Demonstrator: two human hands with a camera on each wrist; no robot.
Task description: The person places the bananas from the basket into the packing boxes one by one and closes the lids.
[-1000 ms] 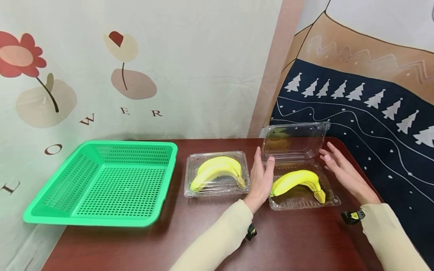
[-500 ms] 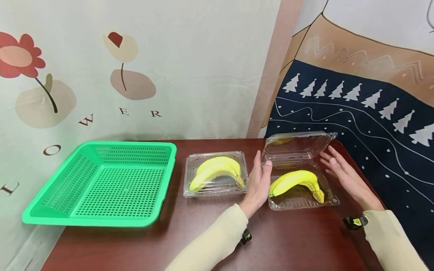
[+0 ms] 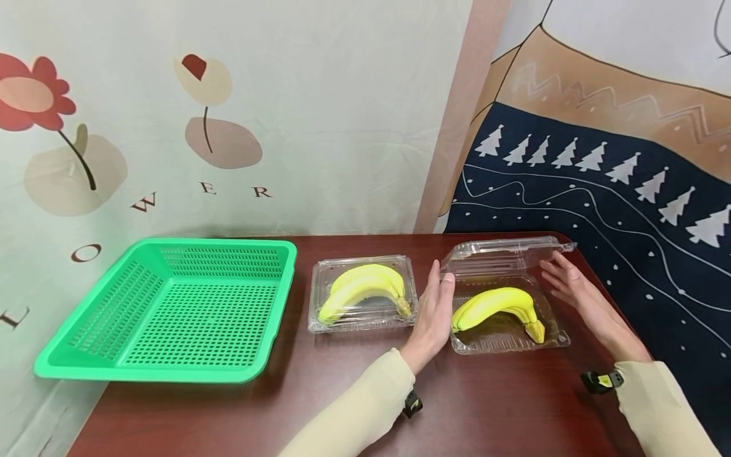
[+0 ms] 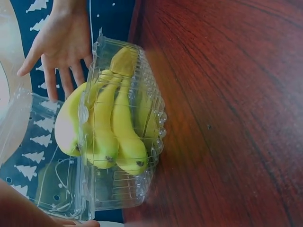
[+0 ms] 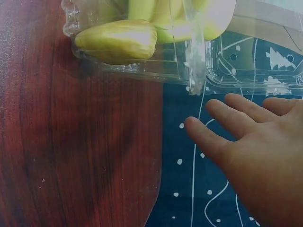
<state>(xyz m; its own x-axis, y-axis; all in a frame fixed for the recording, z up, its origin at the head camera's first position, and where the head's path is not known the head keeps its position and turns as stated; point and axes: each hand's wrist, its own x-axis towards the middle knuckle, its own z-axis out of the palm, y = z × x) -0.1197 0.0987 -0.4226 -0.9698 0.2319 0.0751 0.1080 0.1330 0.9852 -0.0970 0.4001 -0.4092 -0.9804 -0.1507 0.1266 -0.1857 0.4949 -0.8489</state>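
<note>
A bunch of bananas (image 3: 498,311) lies in the base of a clear plastic clamshell box (image 3: 485,348) at the right of the table. The hinged lid (image 3: 502,257) stands raised and tilted along the far side. My left hand (image 3: 431,317) is held upright with straight fingers along the box's left side, thumb near the hinge corner. On the other side, my right hand (image 3: 582,298) is open, its spread fingertips close to the lid's right end. In the right wrist view, that hand's palm faces the box with nothing in it. A lidded clamshell box (image 3: 320,324) with bananas (image 3: 365,292) sits left of my left hand.
A green plastic basket (image 3: 274,343) with perforated sides stands on the left of the reddish-brown table (image 3: 485,412). Printed curtains (image 3: 354,127) hang right behind the table's far edge and along its right side.
The lid has tipped, so its upper edge sits lower now. My right hand has shifted slightly right and down, my left slightly left and down. The bananas and basket stay put.
</note>
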